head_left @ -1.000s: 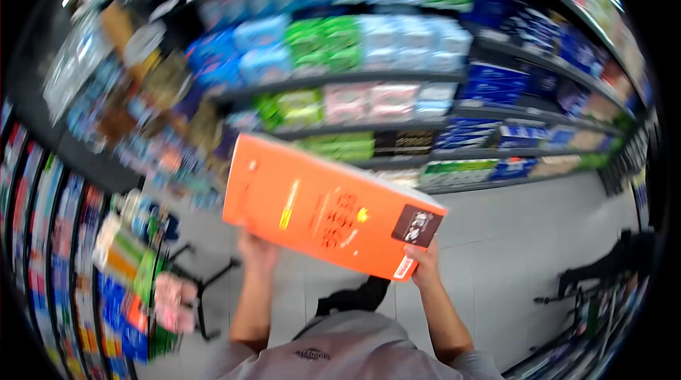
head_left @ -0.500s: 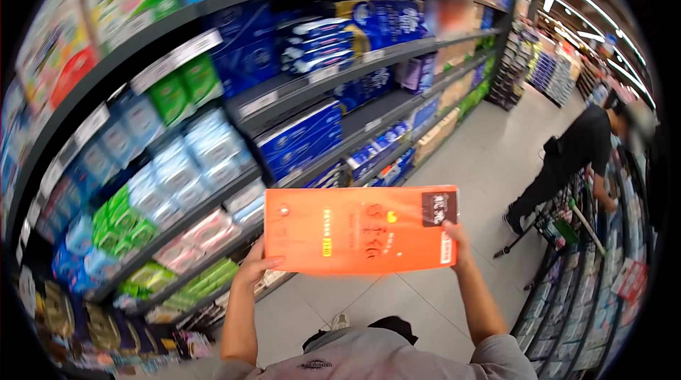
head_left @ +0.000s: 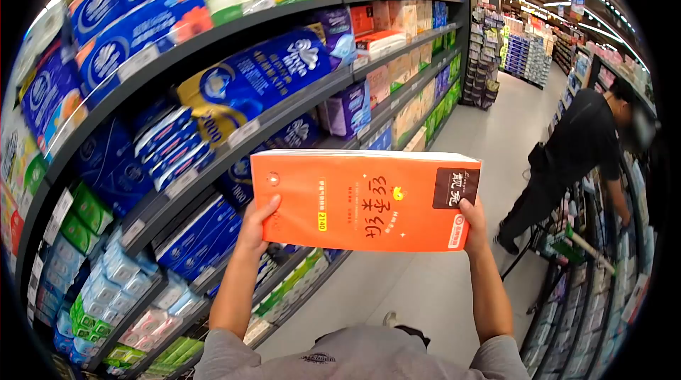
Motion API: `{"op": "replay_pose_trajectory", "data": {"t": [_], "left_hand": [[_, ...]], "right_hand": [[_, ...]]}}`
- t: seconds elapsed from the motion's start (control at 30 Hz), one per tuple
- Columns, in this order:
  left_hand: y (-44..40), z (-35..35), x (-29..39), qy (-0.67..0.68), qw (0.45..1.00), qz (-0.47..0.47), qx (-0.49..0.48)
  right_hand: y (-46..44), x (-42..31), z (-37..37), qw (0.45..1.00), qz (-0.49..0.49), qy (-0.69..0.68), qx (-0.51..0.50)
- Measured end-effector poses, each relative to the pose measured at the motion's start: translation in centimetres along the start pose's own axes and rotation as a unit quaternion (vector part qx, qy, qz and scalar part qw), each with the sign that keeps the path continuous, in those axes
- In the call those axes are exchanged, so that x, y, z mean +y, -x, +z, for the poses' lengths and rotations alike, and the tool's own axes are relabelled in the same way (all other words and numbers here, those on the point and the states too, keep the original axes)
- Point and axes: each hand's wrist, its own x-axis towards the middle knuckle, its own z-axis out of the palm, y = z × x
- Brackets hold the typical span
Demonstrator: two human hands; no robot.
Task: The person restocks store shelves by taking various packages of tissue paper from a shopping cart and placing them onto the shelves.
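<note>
Between my two hands is a large orange tissue pack [head_left: 347,203], held level in front of my chest with its printed face toward me. My left hand [head_left: 261,227] grips its left end, thumb on the front. At the opposite end my right hand [head_left: 472,224] is closed around the lower right edge, thumb near the dark brown label. Most of the other fingers are hidden behind the pack. Beyond it, a matching orange pack [head_left: 379,43] lies on an upper shelf.
A long shelf unit [head_left: 284,112] with blue, green and white tissue packs runs along my left. On the right, a person in black [head_left: 578,132] bends toward another shelf beside a cart [head_left: 560,249]. The tiled aisle floor [head_left: 489,128] stretches ahead, past stacked goods [head_left: 525,50].
My view has moved forward along the aisle, so the left shelves have slid back past me. The orange pack sits slightly higher, tipped to show its white top edge. Both hands keep their hold.
</note>
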Motion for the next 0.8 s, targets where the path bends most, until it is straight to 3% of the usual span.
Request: {"op": "replay_pose_trajectory", "data": {"t": [0.1, 0.17, 0.3, 0.37, 0.43, 0.47, 0.57, 0.6, 0.63, 0.67, 0.7, 0.77, 0.8], "left_hand": [[-4.8, 3.9, 0.8, -0.005, 0.996, 0.09, 0.014], [-7.2, 6.2, 1.2, -0.034, 0.988, 0.15, 0.028], [-12.7, 10.0, 1.3, -0.094, 0.959, 0.263, 0.038], [-16.0, 11.1, 0.2, -0.109, 0.955, 0.27, 0.055], [-18.4, 11.1, -0.9, -0.127, 0.945, 0.297, 0.051], [-19.2, 10.9, -1.5, -0.14, 0.935, 0.321, 0.056], [-24.1, 11.0, -4.6, -0.159, 0.91, 0.372, 0.086], [-26.1, 10.5, -6.1, -0.202, 0.886, 0.398, 0.126], [-28.1, 10.3, -6.9, -0.253, 0.86, 0.438, 0.063], [-30.5, 10.3, -7.4, -0.251, 0.859, 0.442, 0.065], [-33.0, 10.2, -7.9, -0.319, 0.819, 0.464, 0.106], [-36.0, 10.1, -9.9, -0.453, 0.728, 0.477, 0.194], [-37.8, 10.3, -10.6, -0.513, 0.669, 0.483, 0.236]], "right_hand": [[-7.1, -1.4, -3.9, 0.999, 0.002, 0.028, -0.035], [-11.6, -1.8, -6.5, 0.983, -0.007, 0.155, -0.093], [-19.4, -3.7, -9.1, 0.966, 0.087, 0.214, -0.115], [-23.7, -3.0, -11.0, 0.965, 0.093, 0.21, -0.129], [-26.9, -1.8, -13.2, 0.931, -0.01, 0.327, -0.162], [-28.6, -2.3, -13.7, 0.91, 0.066, 0.371, -0.173], [-35.5, -2.1, -15.8, 0.942, 0.034, 0.291, -0.165], [-38.0, -2.6, -16.4, 0.933, 0.04, 0.313, -0.174], [-40.5, -2.3, -17.5, 0.932, 0.039, 0.315, -0.177], [-43.2, -2.0, -18.6, 0.91, -0.039, 0.368, -0.186], [-45.7, -2.1, -19.5, 0.88, -0.117, 0.418, -0.191], [-49.9, -3.3, -21.2, 0.876, -0.017, 0.455, -0.16], [-51.8, -3.6, -22.2, 0.87, -0.035, 0.467, -0.153]]}}
